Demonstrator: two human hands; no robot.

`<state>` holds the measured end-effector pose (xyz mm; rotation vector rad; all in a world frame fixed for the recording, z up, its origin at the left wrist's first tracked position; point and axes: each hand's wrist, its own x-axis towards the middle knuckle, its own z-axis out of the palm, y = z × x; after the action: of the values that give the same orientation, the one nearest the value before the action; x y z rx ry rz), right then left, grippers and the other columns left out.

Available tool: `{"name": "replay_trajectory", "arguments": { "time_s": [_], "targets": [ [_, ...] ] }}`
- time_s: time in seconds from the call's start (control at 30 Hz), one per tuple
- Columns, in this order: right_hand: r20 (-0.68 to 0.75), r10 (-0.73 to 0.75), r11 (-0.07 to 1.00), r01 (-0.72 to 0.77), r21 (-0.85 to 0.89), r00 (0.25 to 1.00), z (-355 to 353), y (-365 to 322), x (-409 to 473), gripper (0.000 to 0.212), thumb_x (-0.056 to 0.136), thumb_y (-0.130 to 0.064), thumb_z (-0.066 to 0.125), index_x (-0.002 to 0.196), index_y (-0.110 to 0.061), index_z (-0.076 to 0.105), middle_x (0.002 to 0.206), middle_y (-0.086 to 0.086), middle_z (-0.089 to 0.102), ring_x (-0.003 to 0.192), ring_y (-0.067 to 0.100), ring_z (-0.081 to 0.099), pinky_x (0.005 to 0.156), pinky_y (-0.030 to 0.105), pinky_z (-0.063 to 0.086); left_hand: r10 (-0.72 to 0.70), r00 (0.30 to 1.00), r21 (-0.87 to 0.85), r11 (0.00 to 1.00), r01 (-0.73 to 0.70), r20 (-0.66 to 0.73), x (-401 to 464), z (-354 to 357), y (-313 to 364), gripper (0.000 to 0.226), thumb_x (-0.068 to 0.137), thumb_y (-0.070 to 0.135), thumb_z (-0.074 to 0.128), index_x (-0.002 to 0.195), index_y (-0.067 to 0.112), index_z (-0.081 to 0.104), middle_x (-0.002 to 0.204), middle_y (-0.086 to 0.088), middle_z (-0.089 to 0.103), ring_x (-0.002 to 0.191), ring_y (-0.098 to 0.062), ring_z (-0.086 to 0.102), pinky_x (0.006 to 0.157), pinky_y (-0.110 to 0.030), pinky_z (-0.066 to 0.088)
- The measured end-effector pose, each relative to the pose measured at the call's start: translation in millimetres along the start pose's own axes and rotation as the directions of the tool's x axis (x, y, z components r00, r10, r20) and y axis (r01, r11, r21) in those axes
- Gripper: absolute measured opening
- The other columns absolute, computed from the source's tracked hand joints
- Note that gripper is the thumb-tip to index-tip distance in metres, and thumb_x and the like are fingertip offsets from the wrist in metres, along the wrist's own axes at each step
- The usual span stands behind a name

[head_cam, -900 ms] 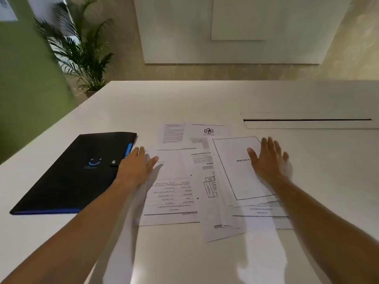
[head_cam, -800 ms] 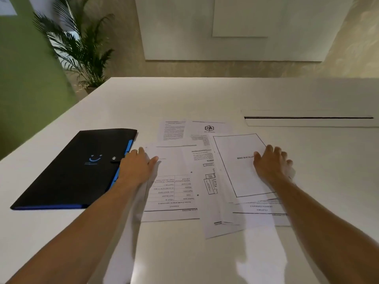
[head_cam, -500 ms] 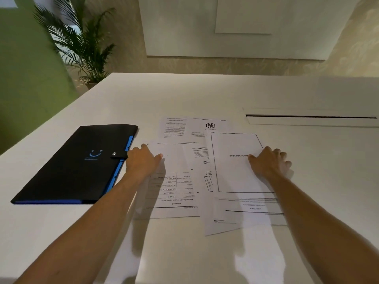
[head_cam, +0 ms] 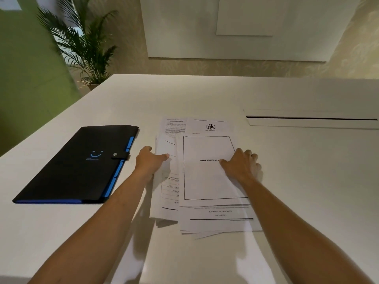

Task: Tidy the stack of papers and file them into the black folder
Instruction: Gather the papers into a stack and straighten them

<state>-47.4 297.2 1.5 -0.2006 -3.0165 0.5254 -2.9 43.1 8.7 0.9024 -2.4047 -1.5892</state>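
Note:
Several printed papers lie in a loose, overlapping pile on the white table, with a framed "Bibliography" sheet on top. My left hand holds the pile's left edge, thumb on top of the sheets. My right hand clasps the right edge, with its thumb on the top sheet and its fingers curled at the side. The black folder lies closed to the left of the pile, with blue tabs, a snap strap and a blue smile logo, apart from my left hand.
A long narrow slot is set into the table at the back right. A potted palm stands beyond the table's far left corner, beside a green wall.
Both hands have moved inward and pushed the spread sheets into a narrower pile. The framed top sheet has turned upright and slid left over the others.

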Motion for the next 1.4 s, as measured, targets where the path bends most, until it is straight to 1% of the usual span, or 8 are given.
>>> {"name": "replay_trajectory", "arguments": {
  "time_s": [0.2, 0.33, 0.47, 0.6, 0.8, 0.93, 1.13, 1.4],
  "targets": [
    [0.022, 0.001, 0.993, -0.004, 0.118, 1.0, -8.1, -7.6, -7.8, 0.044, 0.086, -0.044, 0.059, 0.11, -0.007, 0.058, 0.116, 0.013, 0.057, 0.112, 0.034, 0.049, 0.081, 0.041, 0.041, -0.019, 1.0, -0.057, 0.998, 0.02, 0.022, 1.6, -0.4, -7.4, 0.059, 0.075, 0.023, 0.081, 0.123, 0.007, 0.05, 0.12, -0.014, 0.061, 0.101, -0.029, 0.06, 0.076, -0.036, 0.051],
    [-0.039, 0.014, 0.982, -0.007, 0.189, 0.999, -8.9, -2.6, -11.2, 0.039, 0.087, -0.04, 0.058, 0.107, -0.006, 0.059, 0.111, 0.013, 0.058, 0.09, 0.03, 0.051, 0.072, 0.036, 0.039, -0.043, 0.999, -0.073, 0.996, 0.045, 0.029, 2.5, -2.0, -7.7, 0.054, 0.072, 0.022, 0.083, 0.114, 0.007, 0.051, 0.111, -0.012, 0.062, 0.085, -0.022, 0.058, 0.062, -0.029, 0.047],
    [-0.067, 0.012, 0.974, 0.004, 0.229, 0.998, -5.6, 1.5, -9.7, 0.037, 0.088, -0.038, 0.058, 0.109, -0.008, 0.061, 0.112, 0.01, 0.06, 0.08, 0.025, 0.046, 0.068, 0.035, 0.038, -0.057, 0.998, -0.11, 0.992, 0.054, -0.019, 2.2, -2.3, -10.6, 0.066, 0.071, 0.024, 0.084, 0.123, 0.007, 0.047, 0.122, -0.015, 0.059, 0.1, -0.029, 0.059, 0.077, -0.037, 0.052],
    [-0.019, -0.059, 0.946, 0.062, 0.319, 0.998, -1.5, -2.4, -6.1, 0.037, 0.091, -0.033, 0.062, 0.114, -0.004, 0.064, 0.113, 0.014, 0.069, 0.095, 0.033, 0.062, 0.071, 0.032, 0.04, -0.012, 0.996, -0.01, 1.0, 0.011, -0.084, -0.8, -2.8, -16.5, 0.095, 0.069, 0.03, 0.085, 0.141, 0.006, 0.029, 0.135, -0.015, 0.047, 0.117, -0.032, 0.049, 0.082, -0.038, 0.045],
    [0.036, -0.114, 0.923, 0.092, 0.372, 0.993, 4.4, -13.7, -4.7, 0.046, 0.093, -0.028, 0.06, 0.133, -0.008, 0.058, 0.129, 0.013, 0.066, 0.122, 0.033, 0.057, 0.098, 0.037, 0.043, -0.03, 1.0, -0.059, 0.998, 0.03, 0.01, -1.9, -6.6, -11.1, 0.088, 0.076, 0.042, 0.076, 0.142, 0.008, 0.03, 0.14, -0.014, 0.045, 0.12, -0.033, 0.049, 0.091, -0.041, 0.046],
    [0.052, -0.13, 0.901, 0.096, 0.423, 0.99, 9.2, -19.4, -5.7, 0.046, 0.091, -0.03, 0.062, 0.133, -0.012, 0.059, 0.127, 0.012, 0.067, 0.121, 0.031, 0.058, 0.099, 0.037, 0.043, -0.016, 0.996, -0.088, 0.996, 0.024, 0.088, -10.8, -2.2, -11.2, 0.057, 0.075, 0.036, 0.079, 0.115, 0.012, 0.045, 0.111, -0.01, 0.059, 0.089, -0.02, 0.058, 0.065, -0.031, 0.047],
    [0.036, -0.129, 0.879, 0.098, 0.467, 0.991, 15.5, -19.6, -8.0, 0.043, 0.09, -0.031, 0.064, 0.129, -0.013, 0.062, 0.125, 0.01, 0.068, 0.117, 0.027, 0.061, 0.097, 0.036, 0.044, 0.018, 0.985, -0.07, 0.998, -0.006, 0.172, -16.0, -2.5, -11.6, 0.063, 0.076, 0.021, 0.08, 0.125, 0.01, 0.043, 0.115, -0.011, 0.06, 0.103, -0.029, 0.059, 0.09, -0.045, 0.052],
    [0.017, -0.109, 0.867, 0.087, 0.492, 0.994, 17.7, -16.1, -7.0, 0.039, 0.09, -0.026, 0.065, 0.126, -0.012, 0.064, 0.119, 0.008, 0.07, 0.107, 0.024, 0.063, 0.086, 0.029, 0.044, 0.001, 1.0, -0.232, 0.973, 0.002, 0.013, -26.3, 8.6, -13.1, 0.078, 0.073, 0.011, 0.081, 0.132, 0.008, 0.03, 0.115, -0.011, 0.053, 0.097, -0.024, 0.053, 0.077, -0.036, 0.045]
  ]
}}
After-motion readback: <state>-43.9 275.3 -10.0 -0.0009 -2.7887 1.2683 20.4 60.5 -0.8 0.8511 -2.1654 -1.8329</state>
